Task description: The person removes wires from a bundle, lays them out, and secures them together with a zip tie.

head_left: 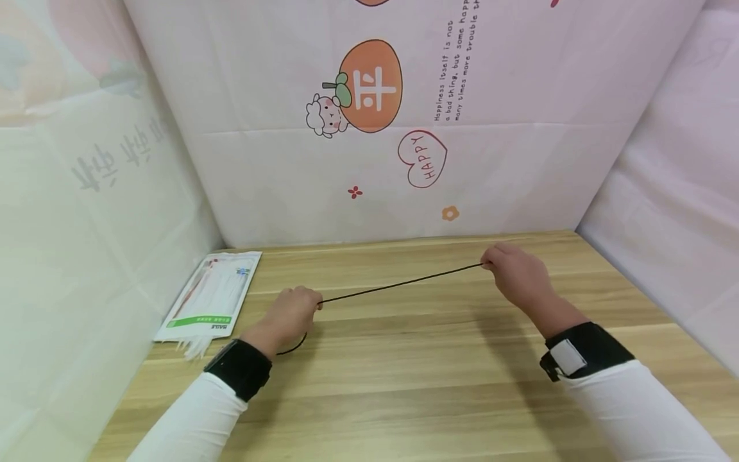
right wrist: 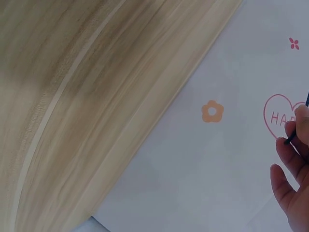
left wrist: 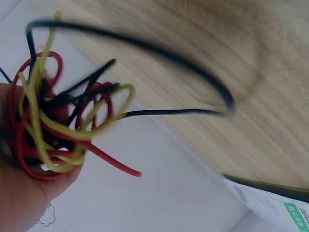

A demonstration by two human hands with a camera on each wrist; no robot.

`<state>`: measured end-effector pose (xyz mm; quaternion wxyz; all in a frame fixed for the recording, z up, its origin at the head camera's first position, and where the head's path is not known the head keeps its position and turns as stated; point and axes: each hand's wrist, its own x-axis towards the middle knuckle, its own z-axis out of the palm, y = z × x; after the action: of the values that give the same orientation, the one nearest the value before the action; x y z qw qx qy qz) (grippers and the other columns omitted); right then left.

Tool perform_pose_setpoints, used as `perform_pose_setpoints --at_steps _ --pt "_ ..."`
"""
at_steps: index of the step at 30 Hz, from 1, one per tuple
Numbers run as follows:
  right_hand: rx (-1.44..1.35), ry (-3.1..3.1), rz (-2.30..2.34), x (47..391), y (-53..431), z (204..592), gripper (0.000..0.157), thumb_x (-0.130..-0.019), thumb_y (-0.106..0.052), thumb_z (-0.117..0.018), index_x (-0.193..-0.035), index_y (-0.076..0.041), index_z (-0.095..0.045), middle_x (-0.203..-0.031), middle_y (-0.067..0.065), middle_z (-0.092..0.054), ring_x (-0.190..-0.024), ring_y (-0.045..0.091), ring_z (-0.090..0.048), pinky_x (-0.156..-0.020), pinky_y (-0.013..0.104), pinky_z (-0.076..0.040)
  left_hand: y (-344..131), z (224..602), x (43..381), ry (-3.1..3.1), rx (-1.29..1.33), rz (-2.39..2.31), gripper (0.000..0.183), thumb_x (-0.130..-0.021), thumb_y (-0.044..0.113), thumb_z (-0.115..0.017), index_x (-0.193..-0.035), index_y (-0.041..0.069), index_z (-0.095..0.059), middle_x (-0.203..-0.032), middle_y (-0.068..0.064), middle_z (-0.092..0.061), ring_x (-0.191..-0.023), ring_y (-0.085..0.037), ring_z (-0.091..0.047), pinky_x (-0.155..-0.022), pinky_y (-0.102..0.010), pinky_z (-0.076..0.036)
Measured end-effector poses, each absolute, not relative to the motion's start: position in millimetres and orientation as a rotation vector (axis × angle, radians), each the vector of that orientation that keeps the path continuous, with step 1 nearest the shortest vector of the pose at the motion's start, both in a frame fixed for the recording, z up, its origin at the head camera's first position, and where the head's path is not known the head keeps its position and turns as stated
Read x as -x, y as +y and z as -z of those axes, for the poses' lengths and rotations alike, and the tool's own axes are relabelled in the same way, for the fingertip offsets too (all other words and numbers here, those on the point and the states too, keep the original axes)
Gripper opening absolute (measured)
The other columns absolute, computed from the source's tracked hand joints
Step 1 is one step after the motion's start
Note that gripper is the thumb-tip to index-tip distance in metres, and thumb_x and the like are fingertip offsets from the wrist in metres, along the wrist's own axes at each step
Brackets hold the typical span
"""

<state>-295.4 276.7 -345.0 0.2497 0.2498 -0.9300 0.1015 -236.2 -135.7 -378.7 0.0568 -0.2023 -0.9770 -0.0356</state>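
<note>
My left hand (head_left: 291,316) grips a tangled bundle of thin wires, which shows in the left wrist view: yellow wire (left wrist: 33,106), red wire (left wrist: 116,162) and black wire (left wrist: 145,46). One black loop swings out wide from the bundle there. In the head view a length of black wire (head_left: 404,282) runs straight between the hands, rising toward the right. At its far end, my right hand (head_left: 519,273) pinches it between thumb and fingertips. The right wrist view catches only the wire's tip (right wrist: 288,142) at those fingers. Both hands are raised over the table.
A white packet (head_left: 210,292) with a green stripe lies at the table's left back, thin white plastic strips (head_left: 196,346) poking from its near end. Printed cloth walls (head_left: 277,173) enclose the wood-grain table (head_left: 392,385) at the back and both sides.
</note>
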Motion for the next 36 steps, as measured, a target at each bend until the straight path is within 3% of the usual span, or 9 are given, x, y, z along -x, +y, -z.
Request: perform_pose_setpoints --at_steps 5,9,13,19,21,24,28,31,36 --pt "-0.672 -2.541 -0.263 294 279 342 0.004 -0.09 -0.008 -0.066 -0.092 -0.005 -0.067 -0.091 0.009 -0.065 -0.079 0.029 -0.064 -0.055 0.04 -0.048 -140 380 237 -2.923 0.604 0.018 0.031 -0.098 0.019 -0.058 -0.068 0.014 -0.054 -0.063 0.004 -0.053 -0.066 -0.018 -0.054 -0.068 -0.043 -0.048" --pt "-0.657 -2.555 -0.251 295 281 340 0.004 -0.091 -0.007 -0.064 -0.093 -0.006 -0.067 -0.092 0.01 -0.065 -0.079 0.03 -0.063 -0.055 0.041 -0.047 -142 381 235 -2.93 0.6 0.017 0.038 -0.099 0.028 -0.054 -0.063 0.016 -0.049 -0.062 0.004 -0.05 -0.07 -0.021 -0.057 -0.072 -0.047 -0.047" --pt "-0.627 -2.559 -0.228 297 284 339 0.004 -0.091 -0.008 -0.063 -0.093 -0.006 -0.066 -0.092 0.01 -0.065 -0.08 0.03 -0.063 -0.054 0.041 -0.046 -145 382 233 -2.875 0.649 0.018 0.037 -0.099 0.027 -0.054 -0.063 0.018 -0.047 -0.064 0.004 -0.048 -0.071 -0.02 -0.055 -0.064 -0.042 -0.045" --pt "-0.639 -2.552 -0.219 297 288 342 0.004 -0.09 -0.008 -0.065 -0.092 -0.005 -0.066 -0.09 0.009 -0.065 -0.08 0.029 -0.063 -0.056 0.041 -0.048 -145 381 229 -2.817 0.673 0.063 0.017 -0.088 0.015 -0.054 -0.071 0.014 -0.051 -0.067 0.0 -0.037 -0.058 -0.016 -0.035 -0.051 -0.029 -0.026" --pt "-0.649 -2.543 -0.22 297 288 343 0.004 -0.089 -0.007 -0.066 -0.092 -0.005 -0.066 -0.09 0.009 -0.065 -0.079 0.029 -0.063 -0.056 0.041 -0.048 -144 380 228 -2.838 0.657 0.043 0.01 -0.089 0.014 -0.054 -0.079 0.014 -0.058 -0.073 -0.001 -0.04 -0.061 -0.017 -0.036 -0.053 -0.03 -0.027" --pt "-0.653 -2.53 -0.218 297 288 345 0.004 -0.088 -0.007 -0.067 -0.091 -0.005 -0.066 -0.09 0.009 -0.065 -0.079 0.029 -0.062 -0.056 0.042 -0.048 -141 377 227 -2.878 0.646 -0.006 0.013 -0.091 0.013 -0.055 -0.09 0.013 -0.067 -0.088 -0.001 -0.054 -0.077 -0.019 -0.049 -0.067 -0.038 -0.041" --pt "-0.646 -2.521 -0.217 297 289 344 0.004 -0.089 -0.009 -0.066 -0.091 -0.005 -0.065 -0.09 0.009 -0.065 -0.08 0.03 -0.063 -0.055 0.043 -0.047 -138 373 228 -2.962 0.61 0.014 0.014 -0.091 0.007 -0.057 -0.085 0.011 -0.07 -0.099 -0.001 -0.067 -0.099 -0.023 -0.057 -0.087 -0.048 -0.044" --pt "-0.641 -2.524 -0.215 297 290 344 0.004 -0.09 -0.009 -0.066 -0.091 -0.005 -0.065 -0.09 0.009 -0.066 -0.079 0.03 -0.063 -0.054 0.043 -0.047 -137 371 229 -3.019 0.572 0.103 0.014 -0.092 0.006 -0.059 -0.083 0.012 -0.068 -0.088 0.0 -0.067 -0.085 -0.019 -0.06 -0.074 -0.04 -0.05" --pt "-0.63 -2.54 -0.211 298 291 343 0.004 -0.09 -0.009 -0.065 -0.091 -0.005 -0.065 -0.091 0.01 -0.065 -0.081 0.031 -0.062 -0.054 0.043 -0.047 -139 369 229 -3.031 0.555 0.21 0.022 -0.094 0.015 -0.062 -0.074 0.015 -0.053 -0.066 0.004 -0.051 -0.06 -0.014 -0.046 -0.055 -0.03 -0.037"
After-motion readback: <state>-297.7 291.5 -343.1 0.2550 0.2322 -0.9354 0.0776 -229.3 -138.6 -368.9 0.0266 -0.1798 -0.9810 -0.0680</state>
